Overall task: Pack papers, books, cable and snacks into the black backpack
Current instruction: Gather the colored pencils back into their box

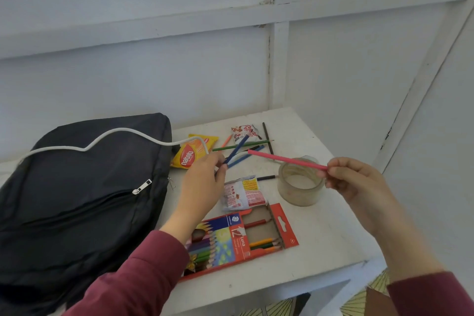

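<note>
Right hand [359, 182] pinches pink pencil [284, 159] pointing leftward; left hand [205, 177] grips blue pencils [238, 151].

Soft even daylight, faint shadows, no glare, wide-angle bending at edges (wall battens curve), slightly soft focus

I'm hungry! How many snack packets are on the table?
3. A yellow packet beside the backpack, a red-and-white packet at the back among the pencils, and a white packet just beyond the pencil box. The backpack may hide more.
</note>
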### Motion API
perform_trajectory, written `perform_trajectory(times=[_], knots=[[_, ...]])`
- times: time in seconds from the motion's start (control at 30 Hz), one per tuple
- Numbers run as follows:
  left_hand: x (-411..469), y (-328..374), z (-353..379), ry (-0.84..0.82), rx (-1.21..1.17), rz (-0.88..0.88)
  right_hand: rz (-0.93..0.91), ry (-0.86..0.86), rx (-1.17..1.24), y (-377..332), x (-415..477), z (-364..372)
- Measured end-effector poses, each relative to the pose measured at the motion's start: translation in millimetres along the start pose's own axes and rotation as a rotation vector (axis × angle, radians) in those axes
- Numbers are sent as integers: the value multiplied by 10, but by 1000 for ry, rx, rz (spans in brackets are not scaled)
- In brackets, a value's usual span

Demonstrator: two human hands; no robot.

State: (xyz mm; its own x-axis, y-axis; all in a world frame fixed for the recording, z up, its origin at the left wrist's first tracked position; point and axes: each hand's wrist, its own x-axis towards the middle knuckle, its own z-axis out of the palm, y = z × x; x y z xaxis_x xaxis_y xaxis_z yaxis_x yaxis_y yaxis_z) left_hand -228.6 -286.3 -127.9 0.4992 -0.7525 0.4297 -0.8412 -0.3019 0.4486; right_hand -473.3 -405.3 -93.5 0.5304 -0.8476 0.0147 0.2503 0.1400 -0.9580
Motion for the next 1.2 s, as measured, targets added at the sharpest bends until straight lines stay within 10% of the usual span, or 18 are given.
perform_trajectory(times=[0.2, 0.5, 1.2], knots=[[-172, 202, -65, 42, -219, -65, 125, 169, 89, 240, -231, -93], [-438, 435, -6, 14, -490, -78, -89, 332, -416, 381, -382, -15], [-457, 461, 180, -186, -307, 62, -177, 428, -600, 741, -479, 289]])
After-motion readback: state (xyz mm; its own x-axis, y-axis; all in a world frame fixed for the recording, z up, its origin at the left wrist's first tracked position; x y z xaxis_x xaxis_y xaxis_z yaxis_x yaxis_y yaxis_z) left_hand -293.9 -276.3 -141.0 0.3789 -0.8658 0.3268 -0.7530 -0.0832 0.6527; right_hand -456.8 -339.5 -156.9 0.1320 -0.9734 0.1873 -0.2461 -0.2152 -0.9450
